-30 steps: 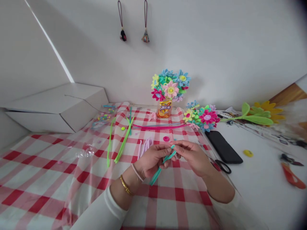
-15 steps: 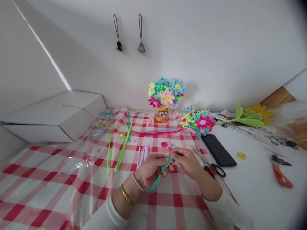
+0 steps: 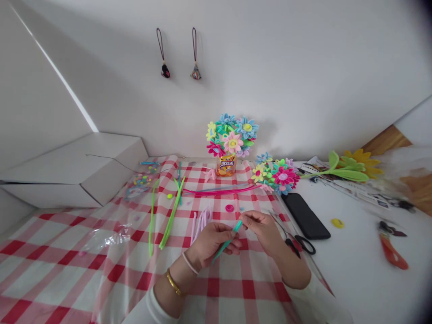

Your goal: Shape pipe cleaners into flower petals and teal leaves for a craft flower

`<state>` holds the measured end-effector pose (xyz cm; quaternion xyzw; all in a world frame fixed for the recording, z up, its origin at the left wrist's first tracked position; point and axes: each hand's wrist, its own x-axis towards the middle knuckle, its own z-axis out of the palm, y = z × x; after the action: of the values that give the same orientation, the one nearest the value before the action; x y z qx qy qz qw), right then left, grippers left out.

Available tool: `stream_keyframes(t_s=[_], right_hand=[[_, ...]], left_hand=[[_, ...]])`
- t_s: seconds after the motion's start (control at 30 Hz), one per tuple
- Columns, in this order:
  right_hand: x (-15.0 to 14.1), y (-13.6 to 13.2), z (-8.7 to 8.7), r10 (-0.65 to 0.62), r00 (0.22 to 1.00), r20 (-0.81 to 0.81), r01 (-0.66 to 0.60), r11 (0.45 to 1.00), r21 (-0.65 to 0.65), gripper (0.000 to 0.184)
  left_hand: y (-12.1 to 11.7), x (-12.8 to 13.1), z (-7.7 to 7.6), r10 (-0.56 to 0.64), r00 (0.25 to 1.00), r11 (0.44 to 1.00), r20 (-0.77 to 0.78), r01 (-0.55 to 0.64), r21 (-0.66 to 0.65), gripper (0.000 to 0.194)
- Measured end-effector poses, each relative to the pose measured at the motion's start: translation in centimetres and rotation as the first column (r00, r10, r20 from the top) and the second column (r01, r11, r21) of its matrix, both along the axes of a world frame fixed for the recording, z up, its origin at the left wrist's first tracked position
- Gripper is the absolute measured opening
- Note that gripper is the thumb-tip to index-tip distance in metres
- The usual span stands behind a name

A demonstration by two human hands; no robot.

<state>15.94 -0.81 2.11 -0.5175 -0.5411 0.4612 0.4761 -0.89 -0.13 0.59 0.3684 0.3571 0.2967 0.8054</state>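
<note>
A short bundle of teal pipe cleaners [image 3: 225, 245] slants between my hands above the checked cloth. My left hand [image 3: 212, 243] is closed around its middle, thumb on top, with the lower end sticking out below the palm. At the upper tip, my right hand [image 3: 261, 229] has thumb and forefinger pinched together. Just beyond my hands lie folded lilac pipe cleaners [image 3: 202, 221] and a small pink ring-shaped coil [image 3: 229, 208]. Beside my right wrist are scissors with black handles [image 3: 305, 244], their blades partly hidden by the hand.
Green pipe cleaners [image 3: 173, 215] lie to the left, pink ones [image 3: 222, 191] across the back. A container [image 3: 226, 165] of fuzzy flowers stands by the wall. A flower bunch [image 3: 283, 174], black phone [image 3: 305, 216] and orange-handled cutter [image 3: 393, 249] are right; a white box [image 3: 114, 157] is left.
The view has tilted up slightly, so things sit lower. My right fingers have shifted at the bundle's tip, showing more of the teal end; my left hand keeps its hold.
</note>
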Motion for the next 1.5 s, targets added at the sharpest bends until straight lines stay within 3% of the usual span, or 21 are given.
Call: stream_keyframes(t_s=[0.13,0.43,0.73,0.83,0.9,1.03,1.23,1.4,1.5], right_hand=[[0.0,0.0,0.1,-0.001,1.000,-0.020,0.000,1.000,-0.016,0.023],[0.7,0.2,0.1,-0.066,0.992,-0.104,0.067,0.998,0.007,0.024],[0.5,0.0,-0.2,-0.039,0.999,0.028,0.039,0.999,0.029,0.017],[0.6,0.0,-0.2,-0.036,0.990,0.137,0.018,0.991,0.130,0.017],[0.8,-0.1,-0.2,-0.020,0.968,0.250,-0.052,0.960,0.277,0.017],[0.8,-0.1,-0.4,0.004,0.897,0.441,-0.253,0.823,0.509,0.026],[0.7,0.0,-1.2,0.025,0.842,0.540,-0.380,0.737,0.558,0.023],[1.0,0.1,-1.5,-0.010,0.845,0.535,-0.339,0.764,0.549,0.044],[1.0,0.2,-1.2,-0.023,0.821,0.570,-0.387,0.713,0.585,0.044]], left_hand=[[0.2,0.0,0.2,0.058,0.998,0.997,-0.024,-0.056,0.060,0.022],[0.2,-0.2,0.1,0.046,0.993,0.999,0.107,-0.046,-0.003,0.016],[0.3,-0.1,-0.2,-0.028,0.997,1.000,0.078,0.029,-0.012,0.020],[0.5,-0.3,-0.1,-0.033,0.996,0.998,0.087,0.037,-0.042,0.017],[0.6,-0.5,0.0,-0.019,0.995,0.997,0.096,0.026,-0.070,0.013],[0.7,-0.6,0.1,-0.031,0.991,0.992,0.130,0.047,-0.117,0.010],[0.6,-0.5,0.4,-0.105,0.987,0.982,0.123,0.123,-0.146,0.011],[0.5,-0.5,0.5,-0.073,0.984,0.989,0.163,0.093,-0.114,0.012],[0.5,-0.5,0.4,-0.080,0.983,0.986,0.164,0.103,-0.134,0.011]])
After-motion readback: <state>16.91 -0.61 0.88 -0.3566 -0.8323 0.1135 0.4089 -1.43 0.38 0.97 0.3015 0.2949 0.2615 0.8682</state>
